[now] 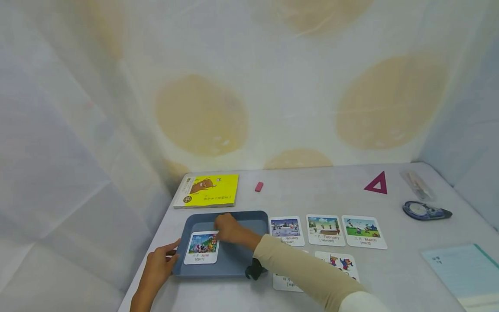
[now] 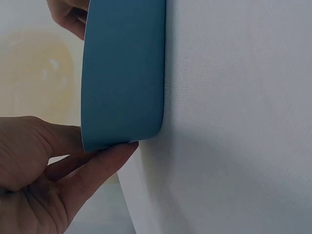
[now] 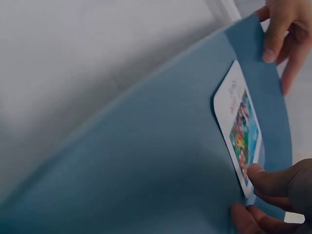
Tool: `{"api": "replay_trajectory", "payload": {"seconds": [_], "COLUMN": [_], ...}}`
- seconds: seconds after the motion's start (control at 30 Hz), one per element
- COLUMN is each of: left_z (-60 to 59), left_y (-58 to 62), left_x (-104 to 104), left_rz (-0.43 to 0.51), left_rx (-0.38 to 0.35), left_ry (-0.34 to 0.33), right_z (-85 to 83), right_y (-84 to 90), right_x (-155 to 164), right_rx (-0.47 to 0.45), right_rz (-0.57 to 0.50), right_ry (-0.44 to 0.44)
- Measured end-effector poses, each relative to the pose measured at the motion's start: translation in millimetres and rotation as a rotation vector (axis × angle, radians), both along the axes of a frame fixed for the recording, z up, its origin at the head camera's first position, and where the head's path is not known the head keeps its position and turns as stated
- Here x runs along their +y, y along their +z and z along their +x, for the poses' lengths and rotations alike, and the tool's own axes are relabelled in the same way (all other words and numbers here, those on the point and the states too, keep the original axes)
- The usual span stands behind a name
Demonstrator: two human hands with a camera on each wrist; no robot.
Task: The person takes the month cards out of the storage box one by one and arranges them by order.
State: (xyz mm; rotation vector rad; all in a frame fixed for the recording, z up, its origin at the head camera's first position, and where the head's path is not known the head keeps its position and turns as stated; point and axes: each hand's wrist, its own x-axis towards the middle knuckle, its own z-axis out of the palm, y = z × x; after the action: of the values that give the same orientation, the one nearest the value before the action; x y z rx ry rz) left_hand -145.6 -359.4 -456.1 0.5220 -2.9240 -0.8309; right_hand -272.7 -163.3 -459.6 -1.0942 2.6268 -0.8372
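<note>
Inside blue tray, right hand grip pinching June card, left hand grip clasping tray rim

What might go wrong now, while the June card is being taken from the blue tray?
1. The right hand pinches only the top edge of the June card, so it may bend or slip.
2. The blue tray sits near the table edge, steadied only by the left hand; it could slide.
3. The sleeve lies over cards below and may shift them.
</note>
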Motion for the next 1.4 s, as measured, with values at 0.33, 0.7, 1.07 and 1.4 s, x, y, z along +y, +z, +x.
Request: {"api": "replay_trajectory", "payload": {"seconds": [0.33, 0.7, 1.07, 1.4], "left_z": [0.4, 0.4, 4.2, 3.5], "left_y": [3.3, 3.7, 1.0, 1.6], "left_x": [2.7, 6.5, -0.6, -1.3], "left_rz": [0.008, 0.021, -0.035, -0.002], "left_rx": [-0.014, -0.017, 0.04, 0.035], "left_ry": [0.029, 0.031, -0.011, -0.023], "right_z": [1.5, 0.6, 4.4, -4.8], "right_y": [-6.1, -1.1, 35.8, 82.9], "right_x": [-19.7, -13.5, 26.8, 151.7], "right_rx": [-0.01, -0.042, -0.086, -0.138], "right_rz": [0.036, -0.005, -0.183, -0.259], "right_ry": [-0.094, -0.119, -0.115, -0.15]}}
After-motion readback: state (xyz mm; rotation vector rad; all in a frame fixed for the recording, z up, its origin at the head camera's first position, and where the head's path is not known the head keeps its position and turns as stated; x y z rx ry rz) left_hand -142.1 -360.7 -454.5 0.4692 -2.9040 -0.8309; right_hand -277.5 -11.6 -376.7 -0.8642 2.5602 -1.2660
